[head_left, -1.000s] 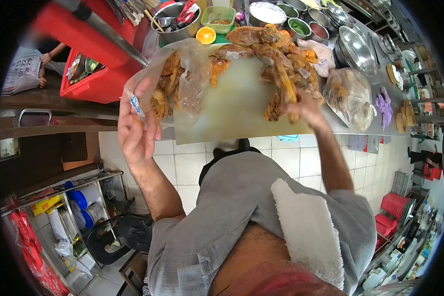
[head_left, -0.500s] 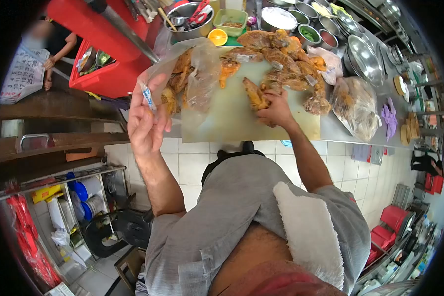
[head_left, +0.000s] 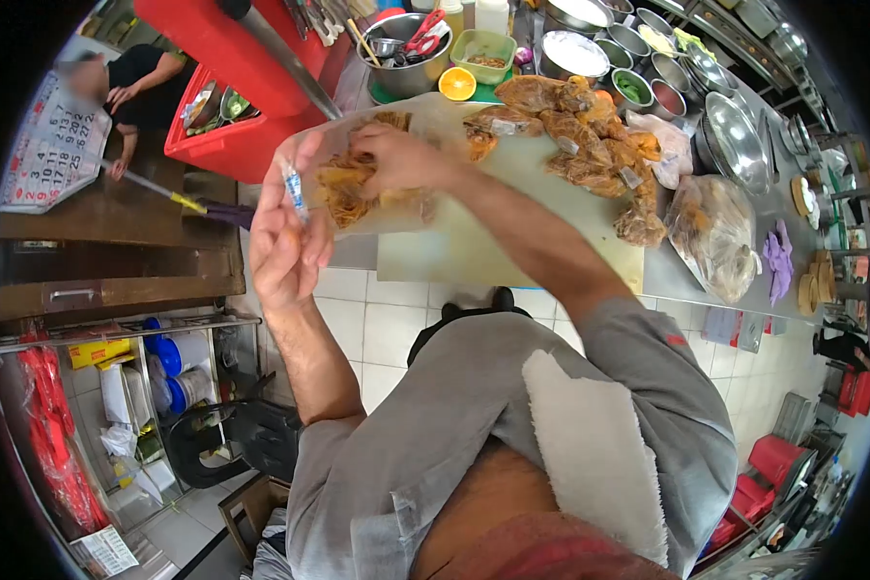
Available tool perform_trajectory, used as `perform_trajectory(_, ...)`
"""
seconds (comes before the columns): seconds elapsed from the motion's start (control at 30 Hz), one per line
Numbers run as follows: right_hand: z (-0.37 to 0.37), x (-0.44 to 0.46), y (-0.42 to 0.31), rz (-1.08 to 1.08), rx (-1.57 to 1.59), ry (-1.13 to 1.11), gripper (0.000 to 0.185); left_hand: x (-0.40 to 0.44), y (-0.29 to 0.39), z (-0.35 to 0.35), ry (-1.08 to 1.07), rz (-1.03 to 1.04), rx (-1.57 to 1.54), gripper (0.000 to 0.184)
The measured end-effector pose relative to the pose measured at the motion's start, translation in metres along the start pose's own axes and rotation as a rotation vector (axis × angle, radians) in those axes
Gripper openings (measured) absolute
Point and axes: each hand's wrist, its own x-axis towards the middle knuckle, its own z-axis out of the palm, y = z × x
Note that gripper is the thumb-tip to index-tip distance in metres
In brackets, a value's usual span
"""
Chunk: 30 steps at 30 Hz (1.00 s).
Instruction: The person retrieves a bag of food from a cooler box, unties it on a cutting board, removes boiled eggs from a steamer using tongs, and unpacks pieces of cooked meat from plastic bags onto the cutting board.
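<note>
My left hand (head_left: pixel 285 237) is raised at the left of the cutting board (head_left: pixel 512 237), holding the edge of a clear plastic bag (head_left: pixel 348 130). A small blue-and-white strip (head_left: pixel 294 186) shows at its fingers. Several brown marinated meat pieces (head_left: pixel 343 188) lie in the bag. My right hand (head_left: pixel 396 159) reaches across to the bag, its curled fingers on a meat piece among them; the fingertips are partly hidden. More brown marinated meat (head_left: pixel 580 130), some with small clear plastic wraps on it, is heaped at the board's far right.
Behind the board stand a steel pot of utensils (head_left: pixel 396 53), a green tub (head_left: pixel 483 56) and a halved orange (head_left: pixel 457 84). Steel bowls (head_left: pixel 730 130) and another filled bag (head_left: pixel 710 227) sit to the right. A red bin (head_left: pixel 213 145) and another person (head_left: pixel 145 82) are at left.
My right hand has carried a brown meat piece leftward from the middle of the board to the plastic bag. My left hand stays at the bag's edge. The view has shifted slightly.
</note>
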Motion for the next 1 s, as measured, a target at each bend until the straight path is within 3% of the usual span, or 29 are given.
perform_trajectory(0.07, 0.038, 0.018, 0.017, -0.114, -0.396, 0.463, 0.034, -0.004, 0.000, -0.002, 0.038, -0.011, 0.034, 0.089)
perform_trajectory(0.1, 0.034, 0.013, 0.009, -0.117, -0.398, 0.475, 0.034, -0.006, 0.000, -0.005, 0.039, -0.001, 0.014, 0.089)
perform_trajectory(0.17, 0.023, -0.023, -0.011, -0.221, -0.036, 0.485, 0.021, -0.007, 0.001, -0.011, 0.050, 0.005, -0.011, 0.088)
perform_trajectory(0.23, -0.004, -0.053, 0.023, -0.210, -0.407, 0.751, 0.016, -0.011, 0.001, -0.013, 0.074, 0.049, -0.059, 0.086)
perform_trajectory(0.3, -0.033, -0.073, 0.081, 0.170, -0.308, 0.646, 0.027, -0.011, -0.001, -0.011, 0.105, 0.030, -0.045, 0.085)
perform_trajectory(0.37, -0.050, -0.095, 0.100, 0.386, -0.793, 0.497, 0.046, -0.008, -0.003, -0.009, 0.118, 0.010, -0.029, 0.085)
perform_trajectory(0.4, -0.053, -0.099, 0.111, 0.387, -0.792, 0.501, 0.046, -0.008, -0.005, -0.008, 0.104, 0.012, -0.021, 0.085)
perform_trajectory(0.47, -0.056, -0.105, 0.128, 0.513, -0.695, 0.266, 0.067, -0.008, -0.006, -0.007, 0.086, 0.006, -0.012, 0.084)
perform_trajectory(0.57, -0.052, -0.109, 0.112, 0.527, -0.600, 0.152, 0.077, -0.010, -0.007, -0.008, 0.095, -0.006, 0.004, 0.084)
perform_trajectory(0.6, -0.047, -0.113, 0.102, 0.538, -0.601, 0.156, 0.077, -0.011, -0.008, -0.009, 0.109, -0.004, 0.000, 0.084)
perform_trajectory(0.67, -0.039, -0.121, 0.086, 0.709, -0.290, 0.258, 0.068, -0.009, -0.013, -0.009, 0.115, 0.003, -0.009, 0.084)
perform_trajectory(0.77, -0.037, -0.143, 0.101, 0.594, -0.213, 0.317, 0.063, -0.007, -0.016, -0.008, 0.105, 0.004, -0.003, 0.083)
perform_trajectory(0.9, -0.104, -0.164, 0.062, 0.526, -0.241, 0.434, 0.058, -0.005, -0.019, -0.008, 0.095, 0.005, -0.008, 0.082)
perform_trajectory(0.97, -0.133, -0.168, 0.068, 0.448, -0.769, 0.641, 0.057, -0.004, -0.020, -0.005, 0.087, 0.009, -0.013, 0.081)
perform_trajectory(1.0, -0.140, -0.168, 0.092, 0.454, -0.771, 0.645, 0.057, -0.005, -0.022, -0.004, 0.096, 0.010, -0.011, 0.082)
